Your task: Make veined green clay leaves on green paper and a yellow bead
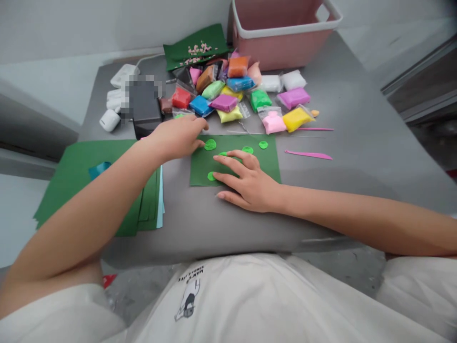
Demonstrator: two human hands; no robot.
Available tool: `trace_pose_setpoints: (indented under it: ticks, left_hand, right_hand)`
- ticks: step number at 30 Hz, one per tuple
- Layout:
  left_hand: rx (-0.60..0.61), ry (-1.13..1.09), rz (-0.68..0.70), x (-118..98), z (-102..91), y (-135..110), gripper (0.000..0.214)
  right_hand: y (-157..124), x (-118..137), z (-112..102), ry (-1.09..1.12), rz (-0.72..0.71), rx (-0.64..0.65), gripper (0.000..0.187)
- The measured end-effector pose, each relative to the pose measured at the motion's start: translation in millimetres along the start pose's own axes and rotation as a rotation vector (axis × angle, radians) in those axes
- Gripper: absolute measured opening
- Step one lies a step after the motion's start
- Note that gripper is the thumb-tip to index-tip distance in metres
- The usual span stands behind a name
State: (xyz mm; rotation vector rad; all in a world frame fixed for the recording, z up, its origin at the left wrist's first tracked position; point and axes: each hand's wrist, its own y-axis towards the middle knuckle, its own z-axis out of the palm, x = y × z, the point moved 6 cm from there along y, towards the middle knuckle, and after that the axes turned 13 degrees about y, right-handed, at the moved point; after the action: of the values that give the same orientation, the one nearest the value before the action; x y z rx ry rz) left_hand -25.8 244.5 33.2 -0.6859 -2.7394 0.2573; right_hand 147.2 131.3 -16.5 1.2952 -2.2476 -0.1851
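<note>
A dark green sheet of paper [264, 166] lies in front of me with several flat bright-green clay discs on it. My right hand [250, 183] rests over its lower right part, fingers spread, one fingertip at a green clay disc [211, 176] near the lower edge. That hand partly covers another disc in the middle. My left hand [182, 136] hovers at the sheet's upper left corner, thumb and forefinger apart, with nothing seen between them. Its thumb is beside a larger green clay disc [210, 144]. Two smaller discs, one a round green piece [263, 145], sit at the upper right.
Several bags of coloured clay [224, 102] are heaped behind the sheet, before a pink basket [274, 47]. A pink plastic knife [309, 155] lies to the right. Stacked green paper [121, 205], a black box [144, 107] and a white earphone case [109, 120] are on the left.
</note>
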Motion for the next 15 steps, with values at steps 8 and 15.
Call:
trace_pose_setpoints:
  ticks: [8,15]
  left_hand:
    - [0.101,-0.071,0.113,18,11.3,43,0.049]
    - [0.119,-0.126,0.173,19,-6.4,15,0.027]
  right_hand:
    - [11,-13,-60,0.183,0.011,-0.254,0.034]
    - [-45,-119,-131,-0.005,0.286,0.089,0.020]
